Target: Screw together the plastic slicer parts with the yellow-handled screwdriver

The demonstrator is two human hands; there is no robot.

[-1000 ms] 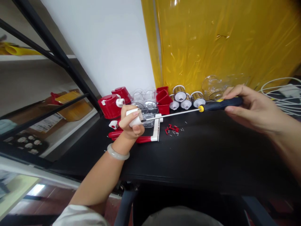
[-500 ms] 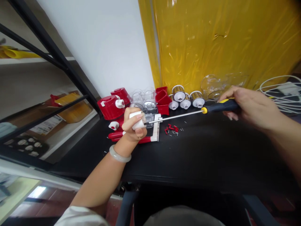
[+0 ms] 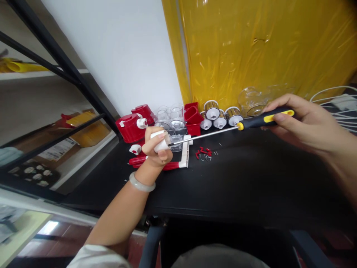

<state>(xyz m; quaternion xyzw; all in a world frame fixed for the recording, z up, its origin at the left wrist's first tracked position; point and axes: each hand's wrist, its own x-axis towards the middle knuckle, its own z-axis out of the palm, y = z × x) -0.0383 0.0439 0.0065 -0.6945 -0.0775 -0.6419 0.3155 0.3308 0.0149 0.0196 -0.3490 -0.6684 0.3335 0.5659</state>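
My left hand (image 3: 156, 148) is closed around a small white plastic part (image 3: 158, 140), held just above the black table (image 3: 251, 182). A pale bangle circles that wrist. My right hand (image 3: 302, 123) grips the black and yellow handle of a long screwdriver (image 3: 242, 125). Its steel shaft runs left and its tip meets the white part in my left hand. Below the left hand lie a red handle piece with a white bracket (image 3: 182, 156). Small red clips and tiny screws (image 3: 205, 153) are scattered beside it.
Along the wall stand red plastic housings (image 3: 131, 126), clear cups (image 3: 171, 115), red hoppers (image 3: 193, 117), three metal grater drums (image 3: 220, 113) and a clear bowl (image 3: 252, 102). Yellow plastic sheeting hangs behind. White cable coils at the far right (image 3: 337, 102). A black shelf frame rises on the left.
My right hand has turned the screwdriver handle, so the yellow stripe now faces up, and the handle sits slightly higher. The left hand keeps the white part almost still.
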